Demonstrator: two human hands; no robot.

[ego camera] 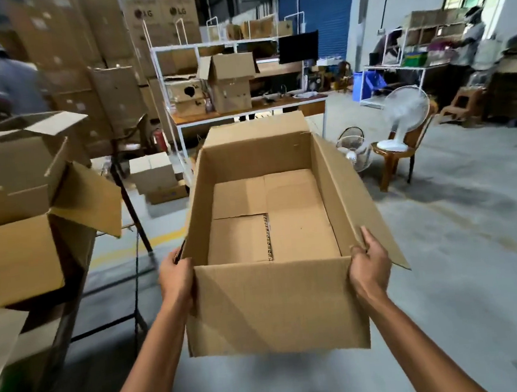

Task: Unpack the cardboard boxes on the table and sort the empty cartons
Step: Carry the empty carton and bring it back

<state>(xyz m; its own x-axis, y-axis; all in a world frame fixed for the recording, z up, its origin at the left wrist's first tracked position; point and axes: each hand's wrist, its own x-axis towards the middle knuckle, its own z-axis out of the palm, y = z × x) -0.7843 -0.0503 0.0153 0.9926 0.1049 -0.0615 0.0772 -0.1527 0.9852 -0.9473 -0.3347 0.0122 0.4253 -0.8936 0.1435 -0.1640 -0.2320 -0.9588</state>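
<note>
Centre frame, I hold the empty brown corrugated cardboard carton (269,226) off the floor, left hand (177,281) and right hand (370,267) gripping its near corners. It looks light but floppy-flapped, so corners suit best.

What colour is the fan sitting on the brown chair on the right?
White, the round-caged table fan on the brown plastic chair; seen in the head view.

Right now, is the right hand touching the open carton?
Touching. The head view shows the right hand gripping the open carton at its near right corner.
</note>
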